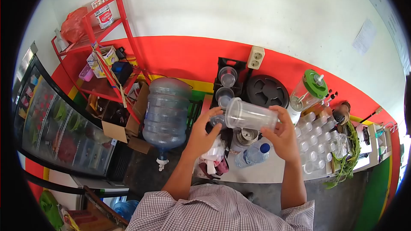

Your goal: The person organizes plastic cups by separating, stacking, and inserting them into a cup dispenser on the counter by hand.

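A clear plastic cup [250, 115] lies sideways in the air in front of me, its wider rim end toward the left. Fingers and thumb of my right hand [280, 133] grip its right end. My left hand [206, 131] is at the other end, thumb and fingers spread apart, with a small gap seeming to separate them from the rim. Behind it, a black cup holder [231, 63] contains clear cups [227, 77] in a column. Below the held cup stand a metal-topped container [246, 136] and a water bottle [253, 155] with a blue cap.
Many upturned clear cups [314, 141] cover the counter's right part, beside a green-lidded blender jar [309, 89]. A round black lid [267, 92] is near the wall socket [256, 57]. Leftward are a large water jug [167, 113], red shelf [100, 86] and glass-door fridge [64, 128].
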Action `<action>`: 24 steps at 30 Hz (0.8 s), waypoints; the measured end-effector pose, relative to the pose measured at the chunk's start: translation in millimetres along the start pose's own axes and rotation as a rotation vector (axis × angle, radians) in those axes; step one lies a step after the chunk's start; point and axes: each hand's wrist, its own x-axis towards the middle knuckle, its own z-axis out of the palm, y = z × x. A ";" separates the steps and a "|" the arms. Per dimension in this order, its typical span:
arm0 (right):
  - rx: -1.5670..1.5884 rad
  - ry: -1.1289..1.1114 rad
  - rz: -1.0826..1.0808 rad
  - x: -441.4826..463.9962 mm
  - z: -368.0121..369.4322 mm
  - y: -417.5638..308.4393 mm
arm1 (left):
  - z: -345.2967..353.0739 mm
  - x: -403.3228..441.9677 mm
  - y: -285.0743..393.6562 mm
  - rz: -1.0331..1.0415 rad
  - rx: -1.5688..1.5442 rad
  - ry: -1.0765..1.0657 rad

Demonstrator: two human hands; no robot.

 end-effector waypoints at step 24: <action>-0.904 -0.204 -0.335 67.2 62.1 34.0 | 17.6 68.3 -90.0 -0.178 -0.433 0.228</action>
